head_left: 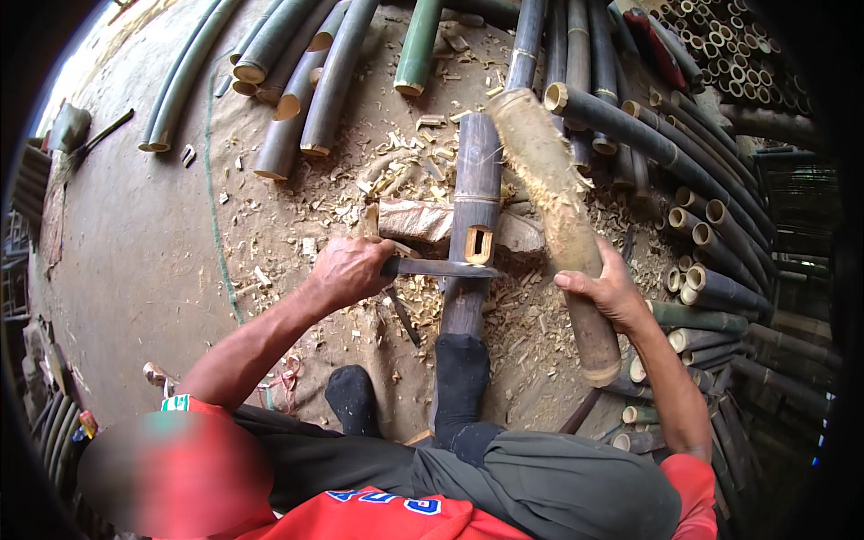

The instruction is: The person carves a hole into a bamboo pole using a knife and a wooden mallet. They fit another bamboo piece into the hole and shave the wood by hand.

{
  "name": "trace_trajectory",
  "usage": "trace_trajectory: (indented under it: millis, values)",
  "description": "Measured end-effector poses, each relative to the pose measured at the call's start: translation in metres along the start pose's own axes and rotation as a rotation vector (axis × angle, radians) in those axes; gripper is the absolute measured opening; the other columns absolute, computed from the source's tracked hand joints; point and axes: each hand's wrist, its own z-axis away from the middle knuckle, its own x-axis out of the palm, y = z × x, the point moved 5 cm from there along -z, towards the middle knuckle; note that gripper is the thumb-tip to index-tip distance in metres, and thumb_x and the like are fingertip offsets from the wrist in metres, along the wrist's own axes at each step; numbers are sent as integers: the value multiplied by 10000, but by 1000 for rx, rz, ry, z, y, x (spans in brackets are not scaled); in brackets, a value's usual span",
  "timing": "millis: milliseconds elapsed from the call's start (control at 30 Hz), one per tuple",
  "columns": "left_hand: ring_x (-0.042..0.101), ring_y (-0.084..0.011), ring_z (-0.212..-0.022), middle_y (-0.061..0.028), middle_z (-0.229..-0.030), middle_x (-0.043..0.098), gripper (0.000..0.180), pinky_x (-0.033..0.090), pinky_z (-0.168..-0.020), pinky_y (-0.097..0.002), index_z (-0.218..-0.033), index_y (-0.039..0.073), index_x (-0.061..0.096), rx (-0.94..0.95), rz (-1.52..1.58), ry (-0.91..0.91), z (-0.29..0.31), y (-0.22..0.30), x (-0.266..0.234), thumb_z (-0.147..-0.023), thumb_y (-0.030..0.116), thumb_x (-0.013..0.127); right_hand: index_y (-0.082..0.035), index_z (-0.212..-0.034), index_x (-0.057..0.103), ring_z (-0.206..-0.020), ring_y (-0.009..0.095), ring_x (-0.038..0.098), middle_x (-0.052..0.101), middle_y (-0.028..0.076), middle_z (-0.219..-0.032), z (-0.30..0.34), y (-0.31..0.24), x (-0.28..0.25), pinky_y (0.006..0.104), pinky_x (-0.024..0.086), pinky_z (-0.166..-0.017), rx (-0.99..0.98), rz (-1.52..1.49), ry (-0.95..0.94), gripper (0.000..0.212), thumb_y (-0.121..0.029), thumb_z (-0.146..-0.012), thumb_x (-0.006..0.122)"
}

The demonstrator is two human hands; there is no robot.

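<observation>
My left hand (351, 270) is closed round the dark handle of a knife (441, 268). Its flat blade lies crosswise over a dark bamboo pole (477, 171), just below a rectangular opening (479, 243) cut into the wall. My right hand (607, 288) grips the lower half of a thick, pale wooden club (553, 171), whose side is frayed and chewed. The club tilts up and leftward, to the right of the pole and apart from the blade. A sock-covered foot (461, 369) rests on the pole's near end. A rough wood block (414, 220) lies across beneath the pole.
Chips and shavings (540, 315) litter the ground around the pole. Several bamboo lengths (337, 81) lie at the far side, and more are stacked (711, 225) on the right. Another dark blade (402, 315) lies left of the pole. My other foot (351, 400) is nearby.
</observation>
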Motion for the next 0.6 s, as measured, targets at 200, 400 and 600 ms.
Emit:
trace_trajectory:
  millis: [200,400,600]
  values:
    - [706,-295,-626,-122,-689,692,310,562,-580,-460,-949,75,694,-109,-110,-192,-8,-9,11,-890,368,776,-42,-1311,545,-954,254,694,670,156,-1040,2,-17,12,386,569,-861,-286,736,-106,743,-381,-755,905]
    - [711,-256,-610,-148,-727,723,233,582,-536,-425,-894,5,714,-47,-150,-205,-17,-1,10,-971,198,606,-70,-1246,557,-851,248,673,626,89,-962,-18,4,13,415,584,-712,-1056,1345,-343,653,-335,-746,883]
    - [696,-249,-594,-134,-706,697,158,553,-521,-447,-955,15,673,-66,-167,-150,-4,-8,12,-968,151,595,-42,-1169,555,-778,233,694,648,92,-875,-1,-8,44,397,633,-701,-934,1289,-479,526,-275,-806,856]
